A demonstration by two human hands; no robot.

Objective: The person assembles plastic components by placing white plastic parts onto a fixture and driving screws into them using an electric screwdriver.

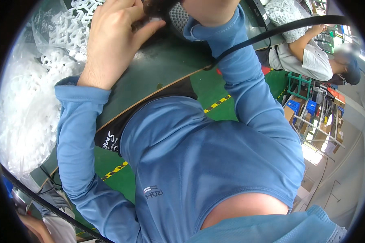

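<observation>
Hands at the frame's top edge: left hand (111,38) pinches a small dark part (156,8) steady, right hand (209,10) mostly cropped, grip unclear, beside white lattice pieces (75,24).

A dark green bench (162,65) with a pale wooden front edge ran slantwise from the lower left to the upper right. White plastic lattice parts (75,20) lay heaped on its far left end, some under a clear bag (48,28). A bigger bag (24,109) of white parts sat against the bench at the left. A black cable (247,40) crossed the right end. Below the edge, the green floor (215,87) bore yellow-black tape (217,103).
</observation>
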